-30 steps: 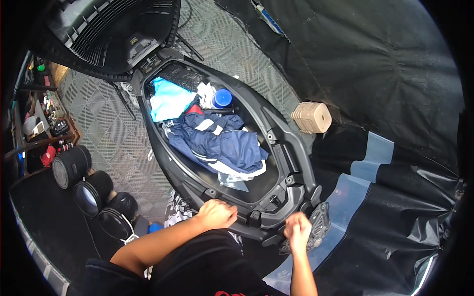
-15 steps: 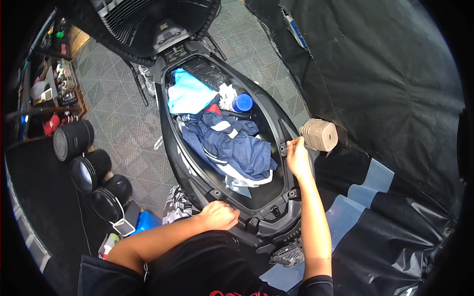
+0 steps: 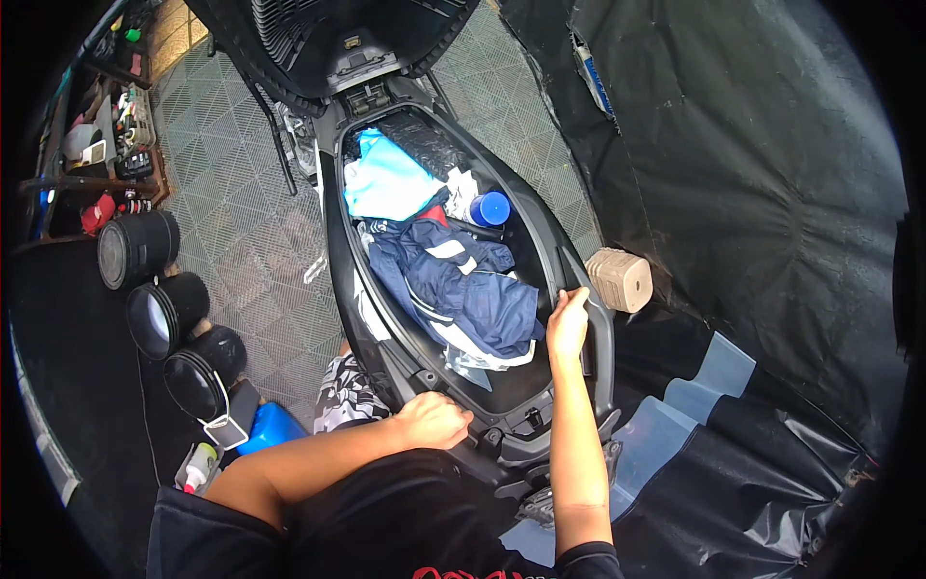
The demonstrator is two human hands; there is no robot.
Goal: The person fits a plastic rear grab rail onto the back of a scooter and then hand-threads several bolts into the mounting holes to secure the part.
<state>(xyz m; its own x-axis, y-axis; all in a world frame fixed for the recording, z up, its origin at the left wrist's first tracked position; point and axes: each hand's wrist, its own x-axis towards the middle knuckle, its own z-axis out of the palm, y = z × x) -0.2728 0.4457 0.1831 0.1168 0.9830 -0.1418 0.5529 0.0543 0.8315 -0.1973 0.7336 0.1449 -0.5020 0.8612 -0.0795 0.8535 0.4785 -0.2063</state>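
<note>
Below me is a scooter with its seat (image 3: pixel 352 48) tipped up at the far end, exposing the black storage compartment (image 3: pixel 463 386). My right hand (image 3: pixel 567 323) is closed on the right rim trim (image 3: pixel 547 232); its fingertips are partly hidden. At the near left, my left hand (image 3: pixel 434 421) is curled in a loose fist against the scooter's tail. Whatever its fingers hold, if anything, is hidden. Inside the compartment lie a crumpled navy jacket (image 3: pixel 473 294) with white stripes, a bright blue cloth (image 3: pixel 391 179), black plastic (image 3: pixel 420 145) and a blue round-capped container (image 3: pixel 490 208).
A tan ribbed block (image 3: pixel 620 280) stands right of the scooter by a black sheet wall (image 3: pixel 733 145). Several black cylinders (image 3: pixel 138 249) line the left side, with a blue container (image 3: pixel 272 427) nearer. Cluttered shelves (image 3: pixel 121 135) stand far left; grey patterned tiles (image 3: pixel 241 232) cover the floor.
My right hand has moved slightly inward and nearer along the right rim. My left hand stays at the tail. The whole view has shifted a little.
</note>
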